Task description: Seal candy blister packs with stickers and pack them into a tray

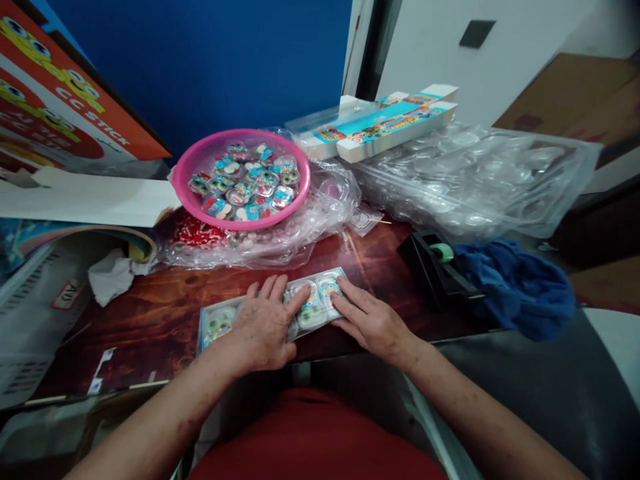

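Both hands rest flat on a clear plastic tray [280,310] that lies lengthwise near the front edge of the dark wooden table [165,313]. The left hand [265,323] lies palm down over the tray's middle, fingers spread and extended, not curled around anything. The right hand [370,323] lies at the tray's right end, its fingertips [340,303] touching the rim beside the filled pockets; it too is flat and grasps nothing. The tray holds small round packaged items in its pockets, visible at the left end and between the hands; the pockets under the left hand are hidden. Behind the tray, a pink basket [200,157] holds a heap of similar small round packets and sits on crumpled clear plastic film [320,213]. To its right lies a long flat printed carton [385,123], resting on a stack of clear moulded trays in a bag [480,180]. A black tape dispenser [437,270] stands to the right of the hands, touching a blue cloth [515,287]. A crumpled white tissue [113,273] lies at the left, near what appears to be stacked printed cartons [60,107].
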Tool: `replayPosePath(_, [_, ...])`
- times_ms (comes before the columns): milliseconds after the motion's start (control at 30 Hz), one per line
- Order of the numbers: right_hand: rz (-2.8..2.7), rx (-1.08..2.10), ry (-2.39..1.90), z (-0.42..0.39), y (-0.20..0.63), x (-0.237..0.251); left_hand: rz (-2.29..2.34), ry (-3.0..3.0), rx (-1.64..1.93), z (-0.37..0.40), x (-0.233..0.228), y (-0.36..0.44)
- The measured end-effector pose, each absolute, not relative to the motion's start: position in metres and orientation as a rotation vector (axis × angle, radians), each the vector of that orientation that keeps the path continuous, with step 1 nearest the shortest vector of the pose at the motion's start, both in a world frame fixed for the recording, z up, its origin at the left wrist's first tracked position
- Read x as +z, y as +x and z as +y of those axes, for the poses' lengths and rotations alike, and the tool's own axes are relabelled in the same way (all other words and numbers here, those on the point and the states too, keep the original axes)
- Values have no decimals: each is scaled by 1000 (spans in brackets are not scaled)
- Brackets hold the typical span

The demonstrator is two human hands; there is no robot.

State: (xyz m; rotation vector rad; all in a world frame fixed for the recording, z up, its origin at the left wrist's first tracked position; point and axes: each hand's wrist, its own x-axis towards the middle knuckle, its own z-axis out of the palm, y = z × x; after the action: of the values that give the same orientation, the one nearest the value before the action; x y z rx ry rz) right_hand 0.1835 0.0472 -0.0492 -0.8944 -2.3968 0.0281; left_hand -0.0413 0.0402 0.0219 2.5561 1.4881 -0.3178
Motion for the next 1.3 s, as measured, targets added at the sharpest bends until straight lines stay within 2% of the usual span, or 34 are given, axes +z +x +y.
replayPosePath(267, [-2322, 34, -838, 43, 184, -56, 1561, 2497, -194, 41, 21, -42])
replayPosePath(400, [-2288, 270, -912, 44, 183, -44, 1597, 2455, -165, 43, 18, -41])
replayPosePath(633, [-1920, 735, -1240, 85, 165, -34, 1598, 2425, -198, 41, 22, -38])
replayPosePath(833, [-1852, 489, -1196, 100, 151, -36, 1614, 2418, -186, 40, 22, -39])
replayPosePath(1300, [-1810, 713, -1072, 128, 140, -38, 1613, 2395, -118, 40, 18, -43])
